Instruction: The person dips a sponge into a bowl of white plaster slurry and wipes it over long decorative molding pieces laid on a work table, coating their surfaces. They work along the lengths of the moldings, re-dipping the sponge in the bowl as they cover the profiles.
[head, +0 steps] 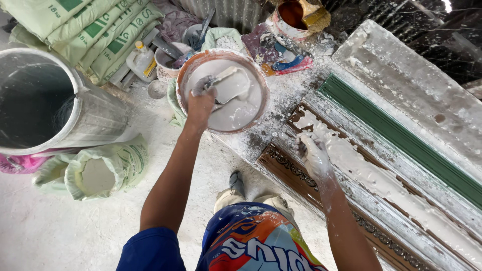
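Note:
My left hand (201, 103) grips the handle of a flat scraper (232, 84) whose blade lies in the white plaster paste inside a round orange-rimmed bowl (187, 76). My right hand (314, 153), coated in white plaster, rests palm down on the wet plaster spread along a long brown ornamented mould (281, 160) that runs diagonally to the lower right. It holds nothing and its fingers are spread.
A large metal barrel (90, 108) stands at left, with an open green sack of white powder (125, 160) below it. Stacked green-and-white sacks (95, 30) lie at top left. A paint can with a brush (296, 15) sits behind the bowl. A green strip (396, 135) and a white mould (416, 85) run alongside.

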